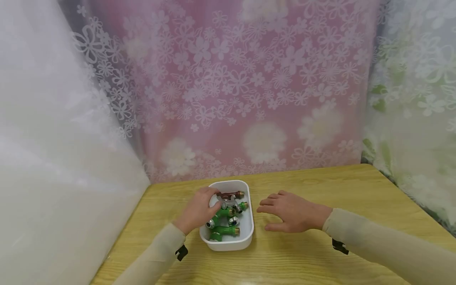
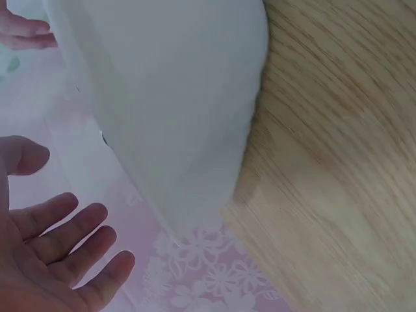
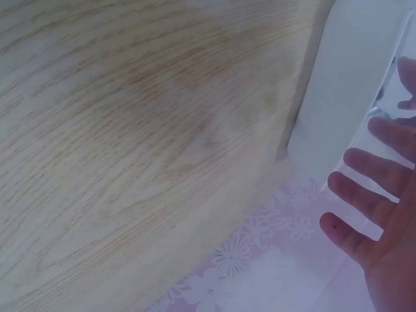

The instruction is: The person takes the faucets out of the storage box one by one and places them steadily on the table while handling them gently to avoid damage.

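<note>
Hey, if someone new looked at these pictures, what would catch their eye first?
Probably the pink flowered sheet spanning the background in the head view. Next, the bright green fittings in the white tub on the wooden table, with a dark red one near its far end. The left hand is over the tub's left side, the right hand just to its right.

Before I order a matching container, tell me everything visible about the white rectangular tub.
The white, rounded rectangular, plastic-looking tub has opaque walls and a rim; no lid shows. It stands upright on the yellowish wood-grain table, longer sides running away from the person. Green, brown and silvery metal-looking fittings lie inside, leaving some floor bare. The left hand hangs over its left side, contact unclear; the right hand appears apart.
</note>
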`<state>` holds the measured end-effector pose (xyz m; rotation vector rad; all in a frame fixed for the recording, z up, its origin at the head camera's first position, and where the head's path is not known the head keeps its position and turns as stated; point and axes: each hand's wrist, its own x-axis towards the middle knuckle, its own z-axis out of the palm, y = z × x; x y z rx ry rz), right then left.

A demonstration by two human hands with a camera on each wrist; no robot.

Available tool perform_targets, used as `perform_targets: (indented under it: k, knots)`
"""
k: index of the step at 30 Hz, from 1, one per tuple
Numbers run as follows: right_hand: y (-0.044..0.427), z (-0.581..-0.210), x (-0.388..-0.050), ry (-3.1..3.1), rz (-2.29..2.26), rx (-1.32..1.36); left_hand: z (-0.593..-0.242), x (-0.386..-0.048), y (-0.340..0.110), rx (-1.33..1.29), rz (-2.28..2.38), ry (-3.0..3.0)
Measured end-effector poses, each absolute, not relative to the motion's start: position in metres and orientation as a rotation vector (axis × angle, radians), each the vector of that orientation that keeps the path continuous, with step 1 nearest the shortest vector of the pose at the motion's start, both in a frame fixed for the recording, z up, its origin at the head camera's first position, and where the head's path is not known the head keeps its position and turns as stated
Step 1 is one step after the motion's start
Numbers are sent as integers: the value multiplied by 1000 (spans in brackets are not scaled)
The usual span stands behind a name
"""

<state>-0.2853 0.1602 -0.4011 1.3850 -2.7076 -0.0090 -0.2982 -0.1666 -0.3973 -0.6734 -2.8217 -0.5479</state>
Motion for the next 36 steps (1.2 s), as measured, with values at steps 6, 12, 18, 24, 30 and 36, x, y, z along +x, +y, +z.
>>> perform_targets:
  k: [6,12,18,24,30,36]
  knots:
    - [159,-399,-284,-2725,15,1388,-401,-310,-175,-523,-501,-2827]
    - [159,-398,-283,-2719,29,1388,-410,-321,-180,-432,-399,-2845]
    - [158,-397,-284,-2697,20,1400,-423,-329,-185,-398,-307,-2878]
    - [153,-397,-285,-2696,33,1433,-437,-331,-189,-390,-330,-2891]
    - [143,-395,-287,-2653,25,1461,-442,-330,-189,-374,-366,-2860]
    - [126,-387,-291,-2669,31,1491,-445,-329,-187,-348,-371,-2861]
